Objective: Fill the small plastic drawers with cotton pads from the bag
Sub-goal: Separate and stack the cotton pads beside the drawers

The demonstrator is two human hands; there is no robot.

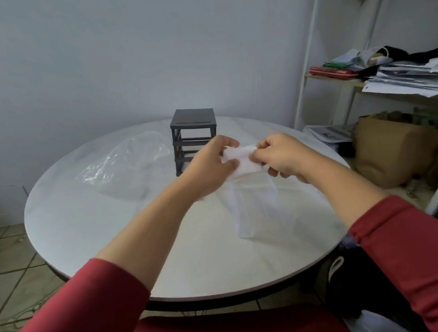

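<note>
A stack of white cotton pads (240,161) is held above the round white table (111,229), between my two hands. My left hand (212,166) grips its left end and my right hand (281,157) pinches its right end. Below the pads hangs a clear, narrow plastic bag (254,208), reaching down to the tabletop. Behind my hands stands the small dark grey drawer frame (193,131); its slots look empty and no drawers show in it. My left hand hides its lower right part.
A crumpled clear plastic bag (129,158) lies on the table left of the frame. A white shelf (365,84) with papers, books and cloth stands at the right, with a brown paper bag (393,149) beneath. Tiled floor shows at the left.
</note>
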